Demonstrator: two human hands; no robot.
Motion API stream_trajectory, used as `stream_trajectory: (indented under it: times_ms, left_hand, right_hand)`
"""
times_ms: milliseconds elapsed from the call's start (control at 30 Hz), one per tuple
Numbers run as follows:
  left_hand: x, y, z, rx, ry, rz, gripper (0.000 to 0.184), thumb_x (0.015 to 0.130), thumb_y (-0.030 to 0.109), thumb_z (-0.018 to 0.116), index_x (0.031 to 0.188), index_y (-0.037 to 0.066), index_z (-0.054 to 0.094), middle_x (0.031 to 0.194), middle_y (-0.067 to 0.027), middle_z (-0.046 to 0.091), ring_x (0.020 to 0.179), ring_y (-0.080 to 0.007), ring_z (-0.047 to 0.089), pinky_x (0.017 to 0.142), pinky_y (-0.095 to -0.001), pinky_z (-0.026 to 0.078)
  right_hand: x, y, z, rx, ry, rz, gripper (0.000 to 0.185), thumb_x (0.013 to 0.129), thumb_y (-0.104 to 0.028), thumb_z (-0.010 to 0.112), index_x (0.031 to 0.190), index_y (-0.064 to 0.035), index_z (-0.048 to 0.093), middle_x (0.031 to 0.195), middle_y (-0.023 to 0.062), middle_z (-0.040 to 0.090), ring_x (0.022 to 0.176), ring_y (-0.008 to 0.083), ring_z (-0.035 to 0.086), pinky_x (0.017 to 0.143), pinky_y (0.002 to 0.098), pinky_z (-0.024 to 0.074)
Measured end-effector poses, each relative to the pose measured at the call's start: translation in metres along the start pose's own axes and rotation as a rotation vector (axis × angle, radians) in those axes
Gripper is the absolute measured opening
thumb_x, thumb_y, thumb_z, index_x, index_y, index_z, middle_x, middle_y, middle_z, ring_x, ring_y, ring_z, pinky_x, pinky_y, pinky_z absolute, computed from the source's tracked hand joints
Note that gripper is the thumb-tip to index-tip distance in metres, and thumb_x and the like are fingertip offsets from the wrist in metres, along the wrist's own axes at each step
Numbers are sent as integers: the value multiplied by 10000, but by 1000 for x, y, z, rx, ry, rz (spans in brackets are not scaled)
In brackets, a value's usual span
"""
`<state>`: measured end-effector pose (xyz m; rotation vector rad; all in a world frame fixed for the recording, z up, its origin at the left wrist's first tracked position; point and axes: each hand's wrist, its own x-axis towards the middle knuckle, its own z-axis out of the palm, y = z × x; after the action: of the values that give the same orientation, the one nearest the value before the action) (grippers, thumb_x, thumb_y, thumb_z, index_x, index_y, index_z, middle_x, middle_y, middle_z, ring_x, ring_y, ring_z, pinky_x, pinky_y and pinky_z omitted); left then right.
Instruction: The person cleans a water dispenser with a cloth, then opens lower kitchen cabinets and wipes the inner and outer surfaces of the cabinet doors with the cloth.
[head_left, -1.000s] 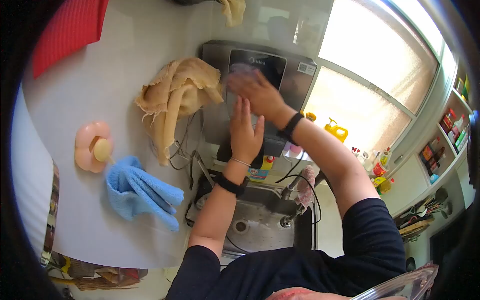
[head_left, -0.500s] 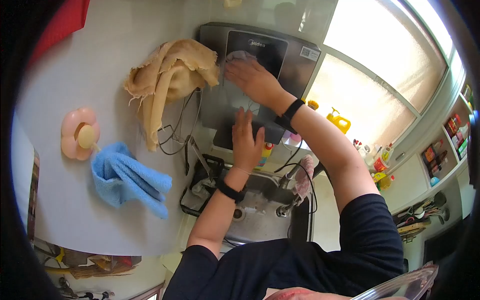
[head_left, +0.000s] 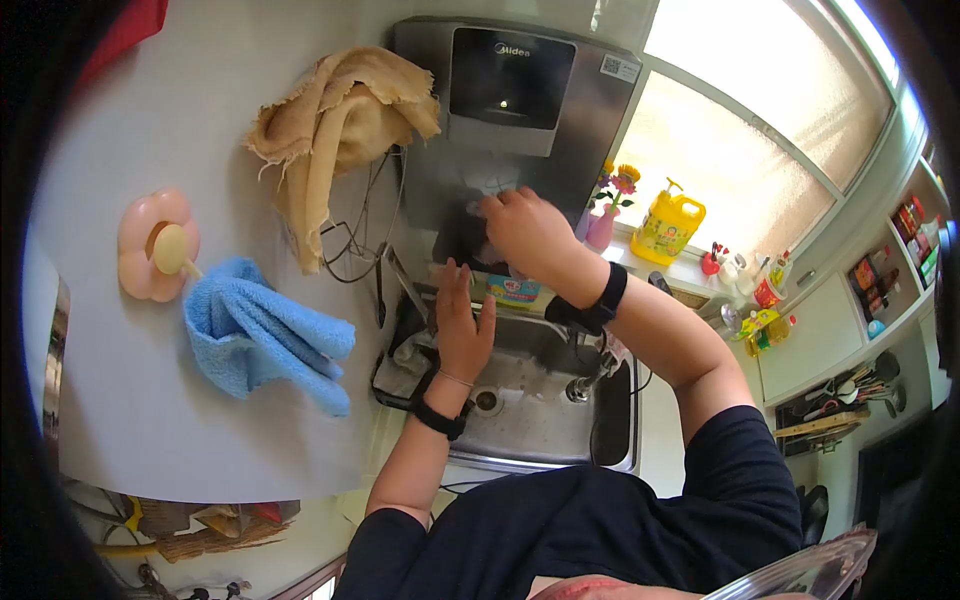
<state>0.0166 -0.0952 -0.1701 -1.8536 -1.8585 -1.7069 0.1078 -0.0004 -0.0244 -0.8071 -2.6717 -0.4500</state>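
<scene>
A grey metal appliance (head_left: 590,115) with a black front panel is mounted above the sink. My right hand (head_left: 532,232) is at the lower part of its front, its fingers curled over a cloth (head_left: 474,208) that shows only at its edge. Lower and to the left, my left hand (head_left: 464,330) is raised with fingers extended and the thumb apart, holding nothing. Behind the hands, a bottle with a blue label (head_left: 514,290) stands at the back of the sink.
A tan cloth (head_left: 345,125) hangs over a wire rack left of the appliance. A blue towel (head_left: 255,335) hangs from a pink flower-shaped hook (head_left: 150,245). Below is the metal sink (head_left: 530,425). A yellow pump bottle (head_left: 668,225) stands on the windowsill.
My right hand has moved down the appliance from its black panel to its lower part, and its fingers have curled. My left hand has shifted lower and slightly left.
</scene>
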Motion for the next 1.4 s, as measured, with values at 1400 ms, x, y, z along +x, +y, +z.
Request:
stream_trajectory:
  times_ms: [1400]
  left_hand:
    - [-76, -41, -25, 74, -325, -208, 519, 872, 194, 508, 1312, -10, 325, 1392, -213, 261, 1291, -358, 248, 1039, -421, 249]
  right_hand:
    - [63, -66, 235, 54, 349, 190, 262, 782, -94, 488, 1019, -3, 553, 1078, 213, 534, 995, 353, 525, 865, 416, 439]
